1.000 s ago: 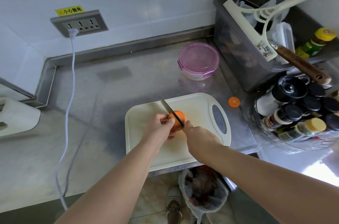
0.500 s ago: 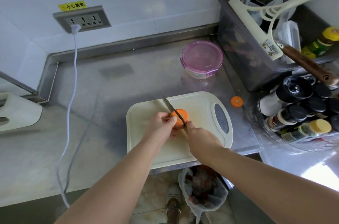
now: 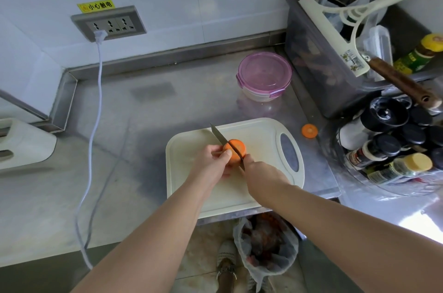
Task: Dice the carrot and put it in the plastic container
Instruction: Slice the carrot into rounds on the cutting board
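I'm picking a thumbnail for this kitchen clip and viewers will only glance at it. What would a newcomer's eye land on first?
First the bright orange carrot in the middle of the white cutting board, gripped by the left hand while the right hand holds a knife with its blade across it. Next come the pink-lidded plastic container, closed, on the steel counter behind the board, and a lone carrot slice on the counter to the board's right.

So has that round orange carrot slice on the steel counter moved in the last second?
No. The orange carrot slice sits where it did, just off the handle corner of the white plastic cutting board.
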Demonstrator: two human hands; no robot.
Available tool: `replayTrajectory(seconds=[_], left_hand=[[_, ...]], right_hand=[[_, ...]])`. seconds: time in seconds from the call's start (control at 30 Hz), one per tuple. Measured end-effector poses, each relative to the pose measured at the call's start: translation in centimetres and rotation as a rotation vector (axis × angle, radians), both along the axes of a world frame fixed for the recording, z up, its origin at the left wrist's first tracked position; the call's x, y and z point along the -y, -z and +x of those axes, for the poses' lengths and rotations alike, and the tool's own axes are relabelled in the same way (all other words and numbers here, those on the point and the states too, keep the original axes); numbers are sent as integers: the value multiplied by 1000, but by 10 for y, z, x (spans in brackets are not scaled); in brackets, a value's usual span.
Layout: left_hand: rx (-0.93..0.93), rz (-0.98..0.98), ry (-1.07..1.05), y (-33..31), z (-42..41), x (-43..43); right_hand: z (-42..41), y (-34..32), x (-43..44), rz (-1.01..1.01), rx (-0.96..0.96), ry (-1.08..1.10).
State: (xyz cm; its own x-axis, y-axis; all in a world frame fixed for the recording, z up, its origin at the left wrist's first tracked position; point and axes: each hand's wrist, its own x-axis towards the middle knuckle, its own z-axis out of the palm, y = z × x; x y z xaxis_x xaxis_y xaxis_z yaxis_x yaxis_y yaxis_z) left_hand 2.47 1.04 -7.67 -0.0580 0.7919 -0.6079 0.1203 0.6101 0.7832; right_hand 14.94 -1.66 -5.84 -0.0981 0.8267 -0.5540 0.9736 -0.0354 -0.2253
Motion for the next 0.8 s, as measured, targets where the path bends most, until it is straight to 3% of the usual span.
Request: replayTrajectory(seconds=[0.37,0.63,0.8], left_hand=[[23,-2,53,-7,-4,3],[410,-95,-119,-14,-26,25],[184,-89,-162,-12,-23,16]], right_hand=[[-1,9,1,31,16,37],[9,11,8,56,-6,63],[16,8,11,137,7,57]])
